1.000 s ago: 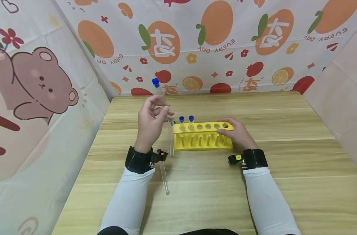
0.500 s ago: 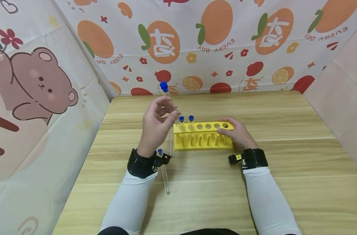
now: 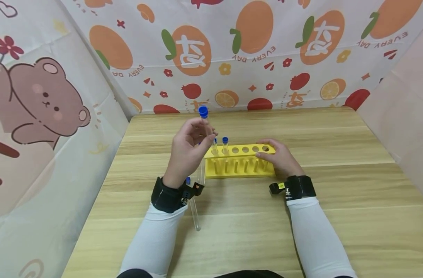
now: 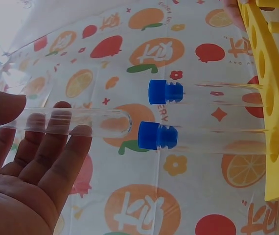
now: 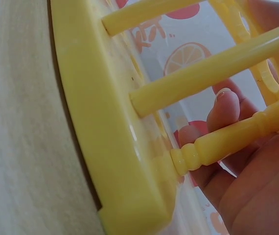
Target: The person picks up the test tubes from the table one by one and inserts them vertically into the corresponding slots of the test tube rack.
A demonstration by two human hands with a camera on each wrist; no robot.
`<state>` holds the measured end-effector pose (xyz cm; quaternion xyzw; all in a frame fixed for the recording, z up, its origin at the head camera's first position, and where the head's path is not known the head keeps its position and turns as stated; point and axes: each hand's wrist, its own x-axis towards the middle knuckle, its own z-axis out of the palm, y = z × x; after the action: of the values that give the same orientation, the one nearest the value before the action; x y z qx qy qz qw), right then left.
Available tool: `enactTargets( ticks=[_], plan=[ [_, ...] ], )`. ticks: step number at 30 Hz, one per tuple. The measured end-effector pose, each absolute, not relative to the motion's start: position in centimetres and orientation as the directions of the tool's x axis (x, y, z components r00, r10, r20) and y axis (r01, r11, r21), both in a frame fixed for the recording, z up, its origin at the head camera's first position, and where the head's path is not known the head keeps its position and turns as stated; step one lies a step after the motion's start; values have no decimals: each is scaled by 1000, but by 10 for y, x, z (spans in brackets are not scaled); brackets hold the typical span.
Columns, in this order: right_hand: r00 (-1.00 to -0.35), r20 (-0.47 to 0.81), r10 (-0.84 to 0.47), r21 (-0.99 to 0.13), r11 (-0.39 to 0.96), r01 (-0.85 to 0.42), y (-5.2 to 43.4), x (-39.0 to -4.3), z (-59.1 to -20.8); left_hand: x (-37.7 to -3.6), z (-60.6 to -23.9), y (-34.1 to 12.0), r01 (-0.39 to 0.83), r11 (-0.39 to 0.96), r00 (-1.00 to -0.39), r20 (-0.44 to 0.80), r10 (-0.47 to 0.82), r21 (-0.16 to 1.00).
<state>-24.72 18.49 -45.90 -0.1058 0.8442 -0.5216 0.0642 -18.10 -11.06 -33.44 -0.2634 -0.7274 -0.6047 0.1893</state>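
Note:
My left hand pinches a clear test tube between thumb and fingers; its blue cap is up. In the left wrist view, the tube's rounded bottom is close to the blue caps of two test tubes standing in the yellow test tube rack. These two occupy the rack's left-end holes, and several holes to their right have no tube. My right hand grips the rack's right end, thumb on the front of the top plate, fingers behind. In the right wrist view, fingers curl around the end post.
A capped test tube lies on the wooden table by my left wrist, partly hidden. Another clear tube is at the rack's left side. A fruit-print cloth hangs behind the table's back edge.
My left hand has moved right with the test tube, from left of the rack to over its left end. The tube's cap has come lower. My right hand stays on the rack.

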Motion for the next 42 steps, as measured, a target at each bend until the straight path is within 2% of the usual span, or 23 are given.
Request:
enactTargets(
  ticks=[21, 33, 42],
  plan=[
    [-971, -15, -240, -888, 450, -98, 183, -244, -457, -189, -326, -88, 662, 134, -734, 602, 315, 737],
    [-969, -32, -246, -890, 447, -85, 184, -244, -455, -206, -324, -78, 710, 230, -698, 624, 350, 665],
    [-970, -40, -240, -886, 456, -76, 184, -245, -455, -219, -334, -73, 685, 286, -724, 582, 370, 670]
  ],
)
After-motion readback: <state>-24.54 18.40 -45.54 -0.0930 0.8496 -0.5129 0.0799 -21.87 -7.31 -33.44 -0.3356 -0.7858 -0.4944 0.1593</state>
